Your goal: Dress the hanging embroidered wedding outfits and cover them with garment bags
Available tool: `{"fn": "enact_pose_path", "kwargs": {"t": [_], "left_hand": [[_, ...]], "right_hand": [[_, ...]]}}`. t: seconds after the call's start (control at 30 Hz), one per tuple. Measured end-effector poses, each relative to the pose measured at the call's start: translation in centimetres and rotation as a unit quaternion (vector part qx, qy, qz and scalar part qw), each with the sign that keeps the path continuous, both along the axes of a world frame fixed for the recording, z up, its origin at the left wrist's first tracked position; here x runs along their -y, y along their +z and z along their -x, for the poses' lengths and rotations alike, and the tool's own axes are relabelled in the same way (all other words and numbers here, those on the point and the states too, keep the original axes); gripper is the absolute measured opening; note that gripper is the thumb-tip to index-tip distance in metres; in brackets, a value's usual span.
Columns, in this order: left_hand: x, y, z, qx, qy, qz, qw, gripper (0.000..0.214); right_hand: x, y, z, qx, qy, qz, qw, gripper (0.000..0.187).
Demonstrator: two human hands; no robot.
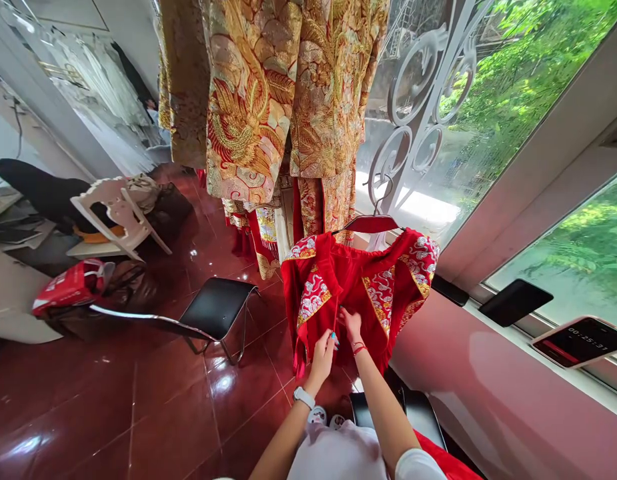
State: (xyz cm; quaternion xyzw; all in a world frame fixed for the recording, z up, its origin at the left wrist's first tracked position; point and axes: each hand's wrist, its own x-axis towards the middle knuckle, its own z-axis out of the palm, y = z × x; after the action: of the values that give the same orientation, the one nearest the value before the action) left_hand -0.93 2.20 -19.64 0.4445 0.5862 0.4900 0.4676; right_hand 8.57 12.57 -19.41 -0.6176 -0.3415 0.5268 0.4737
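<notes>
A red jacket (348,280) with silver and gold embroidered panels hangs on a dark hanger (372,224) in front of me. My left hand (322,357), below a white watch (304,398), pinches the jacket's front edge low on the opening. Just above and to the right, my right hand (351,325) has its fingers closed on the cloth by the same opening, with a red string bracelet (359,347) at the wrist. The fingertips of both hands are partly hidden, and I cannot make out any small fastener between them.
Gold embroidered garments (253,100) hang behind the jacket. A black chair (221,307) stands to the left, and a white chair (113,213) farther back. Two phones, one a dark phone (517,302) and one a phone with a timer (581,341), rest on the right window ledge. Another black seat (423,413) is below my right arm.
</notes>
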Motion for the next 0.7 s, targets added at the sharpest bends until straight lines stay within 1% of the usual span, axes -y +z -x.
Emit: {"fn": "enact_pose_path", "kwargs": {"t": [0.07,0.2,0.37,0.43,0.5,0.53,0.6,0.63,0.7], "left_hand": [[0.2,0.4,-0.3,0.014,-0.029,-0.007,0.999,0.051],[1.0,0.7,-0.8,0.012,-0.047,-0.021,0.999,0.047],[1.4,0.6,-0.4,0.016,-0.072,-0.029,0.997,0.042],[1.1,0.4,0.0,0.009,-0.076,-0.034,0.996,0.034],[0.7,0.1,0.5,-0.028,-0.058,-0.039,0.997,0.016],[0.5,-0.1,0.6,-0.057,-0.044,-0.035,0.997,0.011],[0.3,-0.5,0.5,-0.124,-0.031,-0.02,0.992,0.024],[0.3,-0.6,0.3,-0.155,-0.04,-0.013,0.987,0.029],[0.5,-0.9,-0.2,-0.216,-0.079,-0.006,0.973,0.033]], "right_hand": [[0.1,-0.1,0.3,-0.041,0.001,0.02,0.999,0.036],[-0.1,0.4,1.0,-0.087,0.005,0.044,0.995,0.038],[0.0,1.4,0.9,-0.1,0.03,0.035,0.994,0.036],[0.7,1.5,0.4,-0.092,0.055,0.036,0.994,0.035],[1.8,1.5,-0.1,-0.074,0.085,0.048,0.993,0.034],[2.5,1.4,-0.4,-0.061,0.1,0.056,0.991,0.034],[4.1,1.1,-0.7,-0.033,0.129,0.067,0.989,0.033],[4.9,1.1,-0.9,-0.018,0.139,0.067,0.988,0.031],[6.5,1.1,-1.3,0.012,0.148,0.061,0.987,0.028]]}}
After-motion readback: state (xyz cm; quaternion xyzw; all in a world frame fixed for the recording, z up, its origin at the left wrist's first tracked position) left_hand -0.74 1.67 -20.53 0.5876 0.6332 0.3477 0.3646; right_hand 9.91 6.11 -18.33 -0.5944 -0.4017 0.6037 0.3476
